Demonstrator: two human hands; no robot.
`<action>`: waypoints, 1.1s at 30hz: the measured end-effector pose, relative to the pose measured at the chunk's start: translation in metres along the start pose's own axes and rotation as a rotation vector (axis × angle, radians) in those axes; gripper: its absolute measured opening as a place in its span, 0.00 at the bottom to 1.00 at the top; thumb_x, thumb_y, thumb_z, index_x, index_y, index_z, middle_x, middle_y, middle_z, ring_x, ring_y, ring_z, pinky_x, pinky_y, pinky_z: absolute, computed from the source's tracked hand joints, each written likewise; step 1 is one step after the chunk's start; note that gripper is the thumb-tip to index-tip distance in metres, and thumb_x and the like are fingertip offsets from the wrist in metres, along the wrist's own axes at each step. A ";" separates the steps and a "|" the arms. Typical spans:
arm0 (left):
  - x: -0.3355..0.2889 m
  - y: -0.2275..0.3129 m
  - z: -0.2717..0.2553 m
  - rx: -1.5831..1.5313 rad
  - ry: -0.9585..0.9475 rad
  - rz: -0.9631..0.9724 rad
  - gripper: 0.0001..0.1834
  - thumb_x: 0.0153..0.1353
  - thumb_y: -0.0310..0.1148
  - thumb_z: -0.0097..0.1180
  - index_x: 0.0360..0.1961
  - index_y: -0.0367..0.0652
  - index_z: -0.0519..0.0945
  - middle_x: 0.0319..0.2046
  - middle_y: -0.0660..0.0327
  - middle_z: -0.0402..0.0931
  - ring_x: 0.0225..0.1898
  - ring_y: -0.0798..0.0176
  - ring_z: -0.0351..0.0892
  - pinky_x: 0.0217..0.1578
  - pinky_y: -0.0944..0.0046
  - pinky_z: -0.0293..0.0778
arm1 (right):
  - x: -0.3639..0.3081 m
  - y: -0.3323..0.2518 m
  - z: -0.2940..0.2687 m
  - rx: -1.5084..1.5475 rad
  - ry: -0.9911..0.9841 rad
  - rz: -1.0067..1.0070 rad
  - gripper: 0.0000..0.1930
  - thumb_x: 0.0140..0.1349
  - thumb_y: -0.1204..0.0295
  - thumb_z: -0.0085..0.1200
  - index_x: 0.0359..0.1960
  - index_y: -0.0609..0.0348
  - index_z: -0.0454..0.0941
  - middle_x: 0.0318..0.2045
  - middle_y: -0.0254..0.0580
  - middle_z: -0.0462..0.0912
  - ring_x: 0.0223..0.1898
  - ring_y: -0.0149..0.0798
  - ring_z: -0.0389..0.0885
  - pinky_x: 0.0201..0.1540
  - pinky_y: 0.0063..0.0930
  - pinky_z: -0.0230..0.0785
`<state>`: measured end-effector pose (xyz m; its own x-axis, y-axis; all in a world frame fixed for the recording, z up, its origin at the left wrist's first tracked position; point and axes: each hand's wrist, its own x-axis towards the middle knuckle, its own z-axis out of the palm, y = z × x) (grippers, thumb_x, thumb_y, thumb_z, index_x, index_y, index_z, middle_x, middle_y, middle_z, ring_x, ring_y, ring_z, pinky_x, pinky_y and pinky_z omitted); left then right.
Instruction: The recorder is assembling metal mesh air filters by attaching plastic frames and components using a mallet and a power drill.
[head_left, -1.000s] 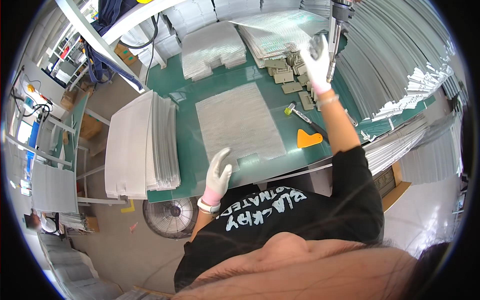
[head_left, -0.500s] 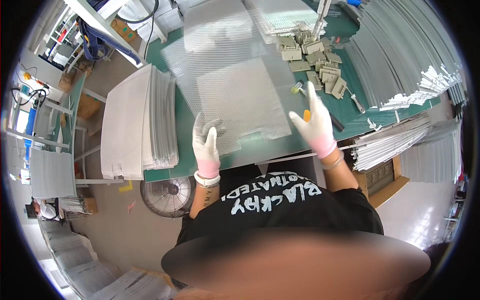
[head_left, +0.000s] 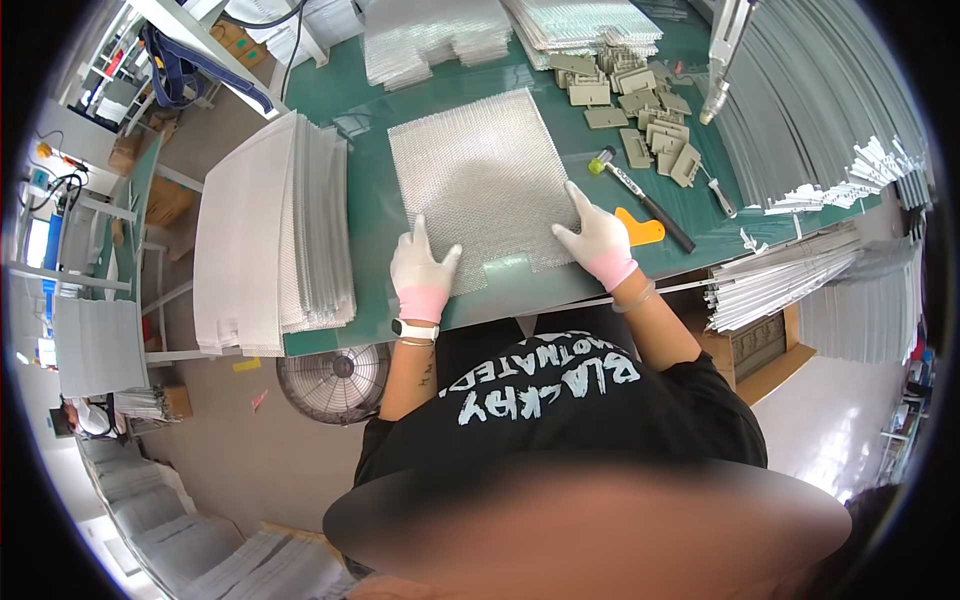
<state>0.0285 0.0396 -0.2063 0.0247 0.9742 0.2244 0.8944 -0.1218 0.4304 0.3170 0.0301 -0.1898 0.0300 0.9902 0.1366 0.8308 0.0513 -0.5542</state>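
Observation:
A silvery, translucent mesh-patterned panel [head_left: 480,170] lies flat on the green tabletop [head_left: 370,220] before me, with notches along its near edge. My left hand [head_left: 422,268], in a white glove with a pink cuff, touches its near left corner, index finger and thumb apart. At the near right edge, my right hand [head_left: 600,240] rests in a matching glove, thumb and index finger spread. Right of it lie an orange scraper [head_left: 640,228] and a small mallet [head_left: 650,203] with a yellow-green head and dark grip.
White panels [head_left: 245,235] are stacked left. Similar panels [head_left: 435,45] lie at the back, near beige plastic plates [head_left: 605,117] and a screwdriver [head_left: 718,200]. Tall grey sheets [head_left: 820,110] stand right; a metal nozzle [head_left: 718,95] hangs beside them. A floor fan [head_left: 335,383] stands below.
Both hands have come down and inward onto the panel's near corners. A see-through patterned layer across the panel and table behind no longer shows. The nozzle appears farther right.

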 end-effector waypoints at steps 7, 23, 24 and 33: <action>0.002 -0.002 0.004 0.016 -0.014 -0.025 0.42 0.51 0.47 0.69 0.65 0.39 0.69 0.47 0.44 0.75 0.47 0.42 0.78 0.49 0.50 0.75 | 0.001 0.010 0.004 0.041 -0.031 -0.031 0.32 0.57 0.60 0.62 0.63 0.55 0.71 0.52 0.52 0.81 0.52 0.50 0.80 0.55 0.36 0.72; 0.009 -0.004 0.001 -0.036 -0.122 -0.109 0.42 0.51 0.46 0.69 0.66 0.45 0.68 0.53 0.44 0.72 0.53 0.42 0.74 0.54 0.51 0.73 | 0.011 0.016 -0.005 -0.004 -0.206 -0.077 0.29 0.60 0.55 0.57 0.60 0.56 0.73 0.53 0.51 0.80 0.55 0.50 0.78 0.58 0.39 0.70; 0.013 0.004 -0.007 -0.039 -0.124 -0.100 0.42 0.51 0.46 0.69 0.66 0.45 0.68 0.53 0.44 0.72 0.53 0.42 0.74 0.54 0.51 0.73 | 0.013 0.015 -0.010 -0.052 -0.267 -0.042 0.28 0.60 0.54 0.57 0.59 0.54 0.75 0.52 0.51 0.80 0.54 0.50 0.78 0.57 0.39 0.70; 0.023 -0.026 -0.002 0.164 -0.347 0.208 0.41 0.50 0.50 0.68 0.67 0.62 0.69 0.72 0.50 0.54 0.73 0.36 0.46 0.72 0.39 0.42 | 0.059 0.139 -0.086 -0.577 0.341 0.203 0.37 0.44 0.59 0.67 0.61 0.43 0.72 0.56 0.50 0.74 0.57 0.58 0.73 0.57 0.47 0.72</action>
<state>0.0049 0.0652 -0.2107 0.3355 0.9416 -0.0280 0.9129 -0.3176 0.2565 0.4819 0.0847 -0.1882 0.3102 0.8721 0.3785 0.9498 -0.3011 -0.0847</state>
